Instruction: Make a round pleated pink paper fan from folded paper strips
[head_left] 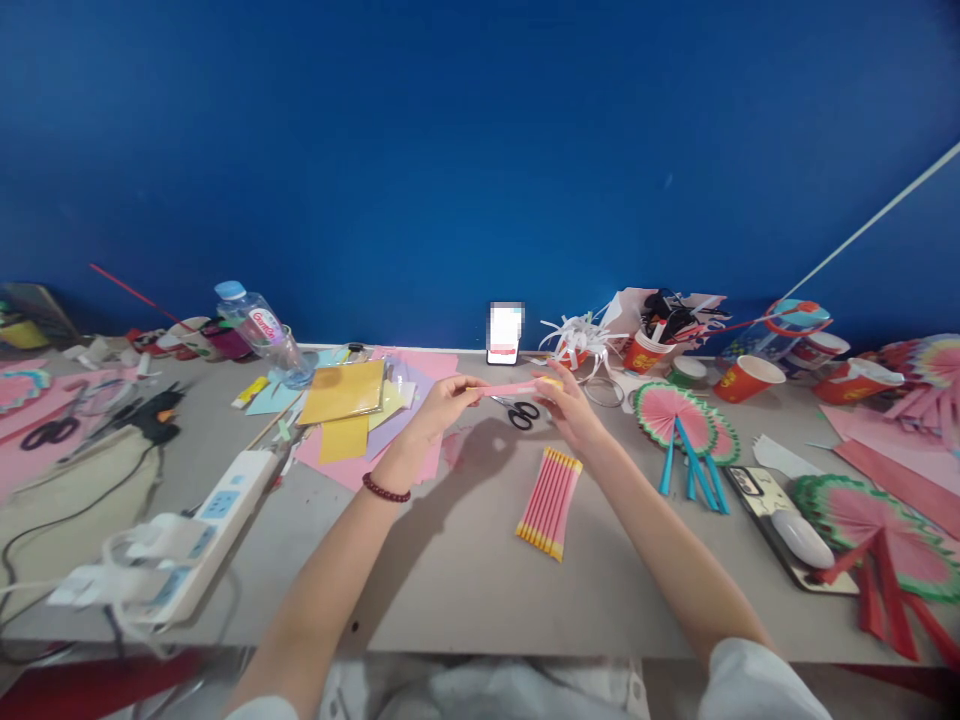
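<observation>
2 hands, left hand point(444, 398) and right hand point(564, 403), pinch a pink folded strip point(510, 389) ends.

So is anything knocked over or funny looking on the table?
Yes: the water bottle is tipped over, not upright, at the back left, beside the yellow paper. The pink strip between the left hand and right hand looks fine.

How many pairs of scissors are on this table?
2. One black pair lies on the table between the left hand and right hand, below the pink strip they hold; the other pair lies far left on pink paper. Clutter may hide more.
</observation>
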